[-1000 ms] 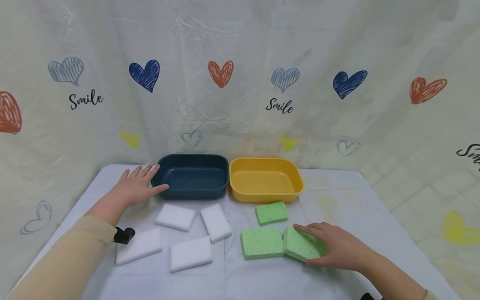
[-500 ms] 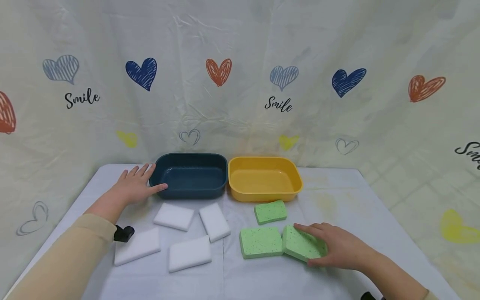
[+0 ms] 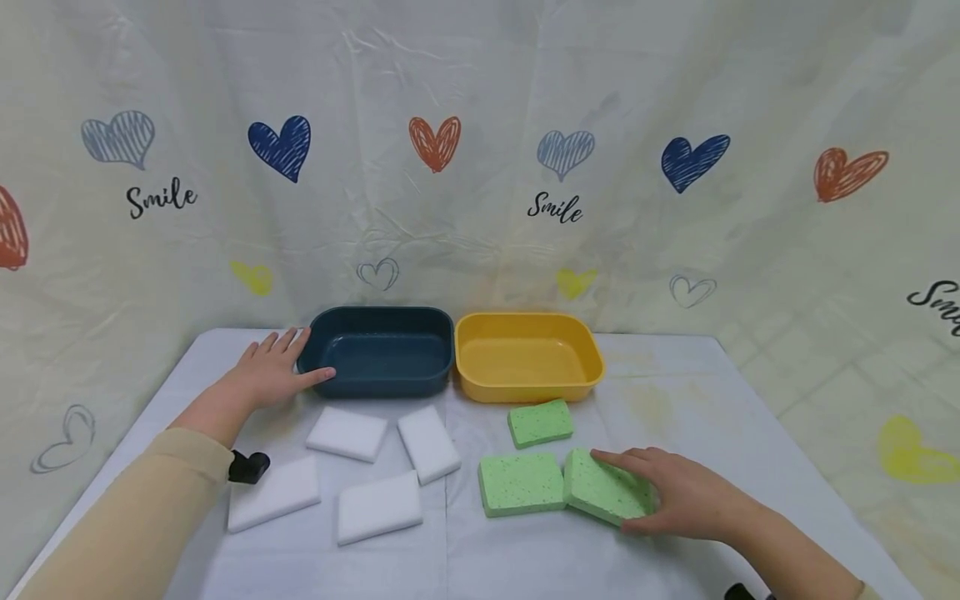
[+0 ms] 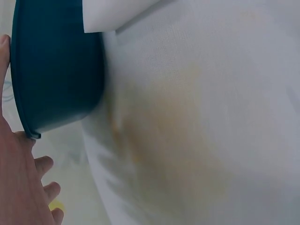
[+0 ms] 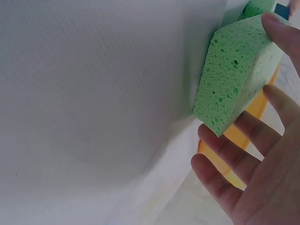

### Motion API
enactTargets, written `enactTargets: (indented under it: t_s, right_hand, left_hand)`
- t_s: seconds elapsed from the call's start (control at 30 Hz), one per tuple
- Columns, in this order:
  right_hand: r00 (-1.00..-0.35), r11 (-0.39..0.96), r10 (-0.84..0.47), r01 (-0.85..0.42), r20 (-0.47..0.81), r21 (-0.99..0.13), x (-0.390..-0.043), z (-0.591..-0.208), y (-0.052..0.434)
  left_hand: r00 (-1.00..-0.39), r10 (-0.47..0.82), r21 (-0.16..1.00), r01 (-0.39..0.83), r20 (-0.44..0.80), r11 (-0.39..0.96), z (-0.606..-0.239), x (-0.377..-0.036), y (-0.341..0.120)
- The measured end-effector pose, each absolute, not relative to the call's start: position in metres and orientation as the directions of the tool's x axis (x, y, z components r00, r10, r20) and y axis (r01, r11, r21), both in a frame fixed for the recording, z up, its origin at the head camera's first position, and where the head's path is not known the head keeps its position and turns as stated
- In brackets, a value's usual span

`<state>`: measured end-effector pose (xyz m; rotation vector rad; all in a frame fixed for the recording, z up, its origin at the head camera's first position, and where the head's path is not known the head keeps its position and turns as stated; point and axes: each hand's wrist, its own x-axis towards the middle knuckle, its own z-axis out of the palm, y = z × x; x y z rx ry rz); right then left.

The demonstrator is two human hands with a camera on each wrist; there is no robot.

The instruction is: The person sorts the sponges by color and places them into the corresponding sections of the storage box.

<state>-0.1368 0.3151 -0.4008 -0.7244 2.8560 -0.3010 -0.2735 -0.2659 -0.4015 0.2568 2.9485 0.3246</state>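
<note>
My left hand (image 3: 272,372) rests at the left end of a dark blue rectangular basin (image 3: 378,385), fingers spread and thumb over its near rim. In the left wrist view the basin's side wall (image 4: 61,70) is beside the fingers. At the right, my right hand (image 3: 678,496) is spread around the right end of a thick green sponge (image 3: 603,492), which lies on the table. Its thumb is at the sponge's near edge and its index finger at the far edge. The right wrist view has loosely spread fingers beside the speckled sponge (image 5: 229,75).
A yellow basin (image 3: 532,392) adjoins the blue one. Two more green sponges, one larger (image 3: 521,485) and one smaller (image 3: 542,423), lie in front of it. Several white foam blocks, including one near the middle (image 3: 380,508), lie at left. A heart-printed cloth (image 3: 480,225) hangs behind.
The view has shifted slightly. My right hand has eased a little to the right relative to the sponge; the left hand stays at the blue basin.
</note>
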Motion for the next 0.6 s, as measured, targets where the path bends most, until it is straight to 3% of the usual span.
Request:
enactTargets:
  t_s: [0.6]
  right_hand:
    - [-0.865, 0.864, -0.477, -0.428, -0.157, -0.266, -0.1391, -0.3984, 0.3155]
  left_hand:
    - [-0.967, 0.182, 0.214, 0.142, -0.178, 0.966, -0.4051, -0.2777, -0.2643]
